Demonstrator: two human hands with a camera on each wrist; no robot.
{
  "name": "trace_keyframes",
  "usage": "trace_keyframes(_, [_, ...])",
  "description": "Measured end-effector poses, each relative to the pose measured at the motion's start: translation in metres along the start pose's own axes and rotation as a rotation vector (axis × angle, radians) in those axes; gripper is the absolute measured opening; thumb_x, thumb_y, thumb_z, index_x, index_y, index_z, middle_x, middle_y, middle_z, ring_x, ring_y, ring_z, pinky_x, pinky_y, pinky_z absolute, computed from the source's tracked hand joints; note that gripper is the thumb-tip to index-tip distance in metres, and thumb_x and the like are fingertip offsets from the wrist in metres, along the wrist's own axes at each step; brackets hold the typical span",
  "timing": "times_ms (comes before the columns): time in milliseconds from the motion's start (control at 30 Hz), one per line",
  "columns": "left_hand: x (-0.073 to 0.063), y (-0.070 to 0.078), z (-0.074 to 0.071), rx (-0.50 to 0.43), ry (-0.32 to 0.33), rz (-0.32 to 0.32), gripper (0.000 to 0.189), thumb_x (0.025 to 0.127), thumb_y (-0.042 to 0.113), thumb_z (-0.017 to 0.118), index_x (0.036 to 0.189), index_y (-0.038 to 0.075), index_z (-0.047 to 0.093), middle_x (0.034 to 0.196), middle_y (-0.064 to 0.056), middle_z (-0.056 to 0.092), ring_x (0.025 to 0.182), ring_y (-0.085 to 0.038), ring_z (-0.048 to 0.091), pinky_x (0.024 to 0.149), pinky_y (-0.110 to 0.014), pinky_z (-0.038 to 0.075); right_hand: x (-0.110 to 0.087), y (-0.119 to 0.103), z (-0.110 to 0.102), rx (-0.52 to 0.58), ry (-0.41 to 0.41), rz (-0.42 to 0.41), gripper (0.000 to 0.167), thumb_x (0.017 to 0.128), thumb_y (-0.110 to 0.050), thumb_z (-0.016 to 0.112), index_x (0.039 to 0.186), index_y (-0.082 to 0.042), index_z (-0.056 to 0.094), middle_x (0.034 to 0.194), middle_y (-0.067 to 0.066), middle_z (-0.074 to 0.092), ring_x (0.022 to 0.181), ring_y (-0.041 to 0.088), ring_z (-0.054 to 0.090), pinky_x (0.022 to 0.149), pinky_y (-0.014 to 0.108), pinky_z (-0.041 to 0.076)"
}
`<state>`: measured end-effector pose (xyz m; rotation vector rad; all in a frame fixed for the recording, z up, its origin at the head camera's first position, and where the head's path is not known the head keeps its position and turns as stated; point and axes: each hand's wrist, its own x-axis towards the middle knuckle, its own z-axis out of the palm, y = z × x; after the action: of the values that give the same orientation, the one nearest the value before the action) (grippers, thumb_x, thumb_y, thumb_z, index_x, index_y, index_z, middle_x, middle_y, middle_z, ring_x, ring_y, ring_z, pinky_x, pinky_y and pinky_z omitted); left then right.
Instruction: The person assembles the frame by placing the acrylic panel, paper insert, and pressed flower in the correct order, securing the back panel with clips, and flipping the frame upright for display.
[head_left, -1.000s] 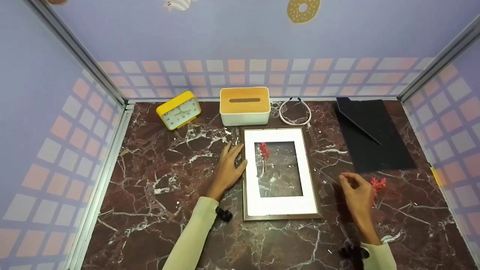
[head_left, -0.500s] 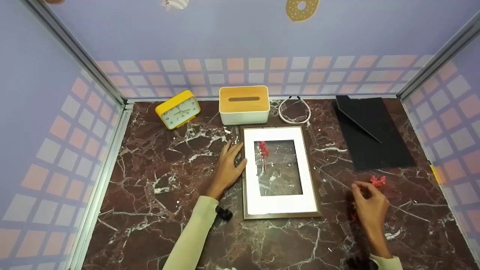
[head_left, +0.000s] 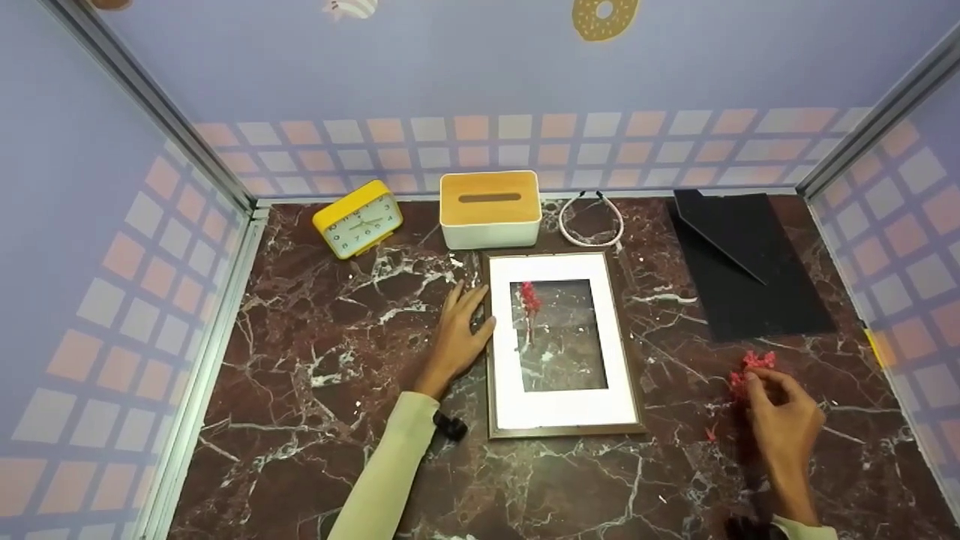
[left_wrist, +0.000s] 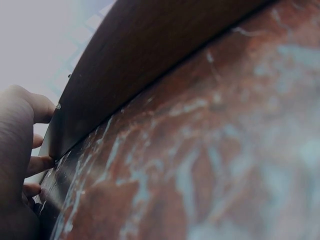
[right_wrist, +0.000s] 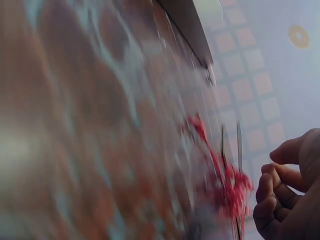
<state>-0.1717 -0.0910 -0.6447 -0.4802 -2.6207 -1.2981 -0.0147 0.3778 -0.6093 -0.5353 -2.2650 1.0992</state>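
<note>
My main worry is the right hand (head_left: 787,427): its fingers are bent, with a narrow gap at the tips and nothing I can see held there. It is right at the loose pink flowers (head_left: 760,360) on the table (head_left: 360,390); whether it touches them I can't tell. Since the bunch looks tangled and brittle, I judge that a hard pinch could shed blossoms or drag several stems along together. A small pink scrap (head_left: 711,433) lies near the bunch, easy for a sleeve to sweep away.

The left hand (head_left: 454,337) is spread, fingertips against the near-left side of the picture frame (head_left: 566,411). A nudge there could shift the single sprig (head_left: 530,298) lying in the opening's upper left.

That sprig looks slim: a deep pink head above a thin stem. The frame lies flat mid-table, brown-edged with a bright white border; its middle shows marbled stone.
</note>
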Motion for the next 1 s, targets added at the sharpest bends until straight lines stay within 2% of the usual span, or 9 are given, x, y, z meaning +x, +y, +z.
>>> trace_keyframes(200, [-0.001,0.001,0.000,-0.007,0.002,0.000,0.059,0.102,0.017,0.074,0.156,0.000,0.060,0.157,-0.023,0.060,0.161,-0.050,0.033,0.130,-0.068,0.027,0.016,0.020,-0.020,-0.008,0.015,-0.051,0.016,0.099,-0.007,0.082,0.111,0.003,0.084,0.090,-0.031,0.065,0.077,-0.008,0.060,0.072,0.007,0.045])
trace_keyframes(467, [-0.001,0.002,-0.001,-0.023,-0.011,-0.006,0.059,0.103,0.018,0.073,0.158,0.001,0.058,0.159,-0.023,0.059,0.162,-0.049,0.031,0.130,-0.068,0.027,0.031,0.044,-0.036,-0.059,-0.079,-0.050,0.025,0.097,-0.005,0.084,0.121,0.002,0.082,0.100,-0.025,0.063,0.083,-0.009,0.058,0.074,0.005,0.043])
trace_keyframes(567, [-0.001,0.002,-0.001,-0.022,-0.011,-0.010,0.059,0.103,0.018,0.073,0.158,0.002,0.059,0.159,-0.023,0.059,0.162,-0.049,0.031,0.130,-0.069,0.027,0.035,0.050,-0.039,-0.086,-0.134,-0.042,0.031,0.095,-0.004,0.086,0.125,0.001,0.080,0.105,-0.017,0.061,0.087,-0.008,0.057,0.076,0.003,0.042])
trace_keyframes(667, [0.000,0.002,-0.001,-0.022,-0.010,-0.011,0.059,0.103,0.018,0.073,0.158,0.002,0.059,0.159,-0.023,0.059,0.162,-0.049,0.031,0.130,-0.068,0.028,0.040,0.054,-0.039,-0.118,-0.196,-0.037,0.035,0.094,-0.004,0.087,0.128,0.001,0.079,0.110,-0.003,0.063,0.093,-0.007,0.053,0.079,0.004,0.040])
trace_keyframes(800, [0.000,0.002,0.000,-0.015,-0.003,0.000,0.059,0.102,0.018,0.073,0.156,0.000,0.060,0.158,-0.023,0.060,0.161,-0.049,0.032,0.131,-0.067,0.026,0.045,0.059,-0.039,-0.144,-0.263,-0.069,0.038,0.093,-0.002,0.087,0.129,0.003,0.078,0.114,0.015,0.064,0.097,-0.007,0.048,0.081,0.007,0.037])
trace_keyframes(1000, [0.000,0.002,-0.001,0.017,-0.015,-0.018,0.060,0.102,0.021,0.073,0.158,0.002,0.059,0.159,-0.020,0.059,0.162,-0.047,0.032,0.132,-0.064,0.026,0.050,0.066,-0.036,-0.168,-0.300,-0.108,0.037,0.091,0.000,0.088,0.127,0.006,0.077,0.117,0.023,0.064,0.098,-0.012,0.043,0.083,0.015,0.037])
